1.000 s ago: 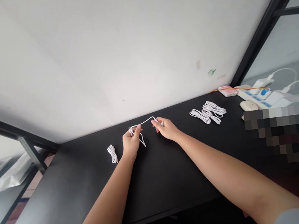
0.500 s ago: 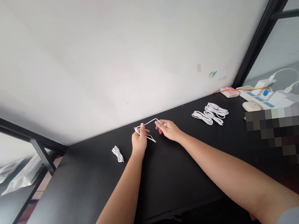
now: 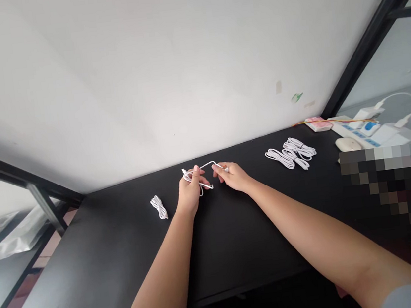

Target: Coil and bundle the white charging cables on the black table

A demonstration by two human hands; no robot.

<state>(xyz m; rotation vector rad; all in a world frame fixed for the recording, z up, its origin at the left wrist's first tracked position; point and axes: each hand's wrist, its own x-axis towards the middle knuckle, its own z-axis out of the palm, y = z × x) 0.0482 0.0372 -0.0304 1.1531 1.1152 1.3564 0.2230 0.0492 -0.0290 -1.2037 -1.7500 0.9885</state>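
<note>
A white cable [image 3: 207,164] runs between my two hands, just above the black desk. My left hand [image 3: 191,188] pinches its looped part, with a connector end poking up past the thumb and a loop hanging down on the right. My right hand [image 3: 230,175] is closed on the cable's other stretch, with a small white piece, seemingly a plug, showing at the fingers. Left of my hands lies a tied white cable bundle [image 3: 158,207]. More white cable bundles [image 3: 291,154] lie together on the right.
The black desk [image 3: 129,263] meets a pale wall [image 3: 166,79] at the back. On the right stand a white power strip [image 3: 356,133] with plugged-in chargers, a pink-and-white box [image 3: 318,124] and a white mouse [image 3: 347,144]. Black metal frames [image 3: 43,176] rise at both sides.
The cable's loop below my left hand has shifted and shortened, and its connector end sticks up more. Both hands keep their hold. The whole view has shifted slightly.
</note>
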